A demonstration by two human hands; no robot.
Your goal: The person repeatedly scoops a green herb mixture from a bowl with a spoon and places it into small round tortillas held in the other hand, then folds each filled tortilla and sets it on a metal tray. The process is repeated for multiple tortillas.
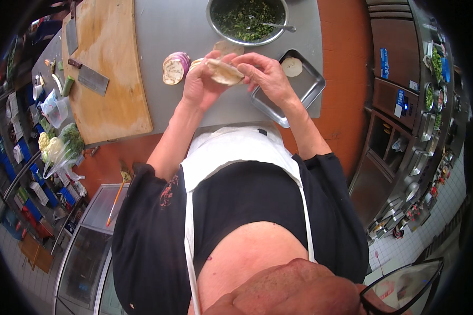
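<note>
Between my hands, above the steel table (168,31), is a pale, round eggplant slice (225,72), tilted. My left hand (198,84) grips its left side with curled fingers. At its right edge, my right hand (265,76) closes its thumb and fingertips on it. Purple-rimmed eggplant slices (175,68) stand stacked to the left. Another pale slice (228,48) lies on the table just beyond my hands. At the far side, a steel bowl (211,23) holds chopped greens (244,18) and a spoon (279,26). A white round slice (292,66) rests in a steel tray (316,84).
A wooden cutting board (113,63) covers the table's left part, with a cleaver (92,80) and a second knife (71,35) on it. Bagged vegetables (63,144) are beyond its left edge. Steel cabinets (394,105) stand on the right, across the red floor (347,68).
</note>
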